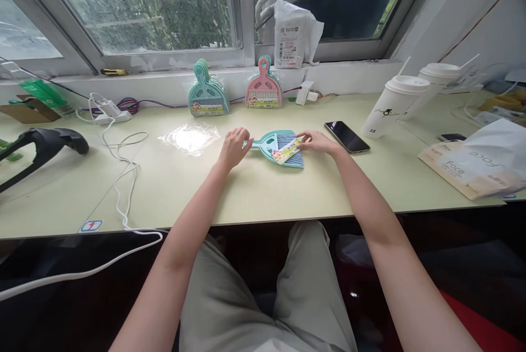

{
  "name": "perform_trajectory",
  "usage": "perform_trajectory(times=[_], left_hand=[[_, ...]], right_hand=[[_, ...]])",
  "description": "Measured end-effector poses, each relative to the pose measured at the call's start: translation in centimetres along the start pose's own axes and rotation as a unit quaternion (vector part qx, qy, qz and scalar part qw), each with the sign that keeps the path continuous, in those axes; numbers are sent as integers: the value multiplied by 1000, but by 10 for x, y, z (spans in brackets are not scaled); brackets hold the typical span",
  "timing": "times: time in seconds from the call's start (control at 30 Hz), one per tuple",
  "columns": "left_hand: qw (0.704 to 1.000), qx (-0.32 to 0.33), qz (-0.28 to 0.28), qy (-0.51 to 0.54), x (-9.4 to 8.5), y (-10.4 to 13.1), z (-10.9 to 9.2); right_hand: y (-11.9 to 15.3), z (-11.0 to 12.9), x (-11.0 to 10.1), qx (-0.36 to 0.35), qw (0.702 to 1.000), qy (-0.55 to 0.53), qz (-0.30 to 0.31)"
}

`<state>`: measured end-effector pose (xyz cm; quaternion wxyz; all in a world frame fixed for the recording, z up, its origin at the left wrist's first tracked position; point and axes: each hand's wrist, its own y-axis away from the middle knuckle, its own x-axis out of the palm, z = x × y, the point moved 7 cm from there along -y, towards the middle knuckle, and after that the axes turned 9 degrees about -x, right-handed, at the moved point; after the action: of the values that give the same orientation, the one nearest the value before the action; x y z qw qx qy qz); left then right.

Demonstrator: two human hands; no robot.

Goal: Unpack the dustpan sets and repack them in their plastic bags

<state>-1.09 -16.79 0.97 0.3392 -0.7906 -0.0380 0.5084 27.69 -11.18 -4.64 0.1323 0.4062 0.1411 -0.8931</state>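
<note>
A small turquoise dustpan [269,148] with a matching blue-bristled hand brush [286,137] lies flat on the table, its handle pointing left. My left hand [235,146] is closed at the end of that handle. Over the bristles lies a printed label card [287,152], set at a slant. The fingers of my right hand [316,142] pinch the card's right end. To the left of my left hand is a crumpled clear plastic bag [189,138]. A black phone [347,136] rests just beyond my right hand.
Wrapped turquoise dustpan sets [207,91] and pink ones [263,84] lean against the window wall. White cups with straws [394,105] and a paper bag [476,160] stand at right. A white cable [123,193] runs over the front edge at left, near a black curved object [49,146].
</note>
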Motion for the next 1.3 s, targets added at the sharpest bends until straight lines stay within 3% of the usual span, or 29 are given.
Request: perform_trajectory(times=[0.17,0.33,0.4,0.6,0.8,0.9,0.97,1.1,1.2,1.3], left_hand=[[1000,-18,-23,1,-3,0,-2],[1000,-12,-25,7,-9,0,-1],[1000,-7,-25,17,-11,0,-1],[999,9,-22,25,-12,-2,-6],[999,47,-1,8,-9,1,-17],[997,67,23,-3,-4,3,-22],[997,69,32,-5,-2,3,-22],[996,65,61,-9,3,4,-25],[993,59,97,-14,8,5,-32],[990,2,141,-25,13,6,-30]], right_hand=[[-2,-8,-3,29,998,-50,-24],[-3,-17,-28,14,976,-93,-197],[-1,-14,-32,-1,970,-107,-218],[-3,3,-28,-9,978,-124,-169],[-35,18,-13,1,993,-62,-100],[-41,25,-6,-6,990,24,-141],[-40,24,1,3,986,52,-157],[-39,17,20,3,997,30,-73],[-39,13,19,-3,998,24,-55],[-38,9,17,21,999,11,-40]])
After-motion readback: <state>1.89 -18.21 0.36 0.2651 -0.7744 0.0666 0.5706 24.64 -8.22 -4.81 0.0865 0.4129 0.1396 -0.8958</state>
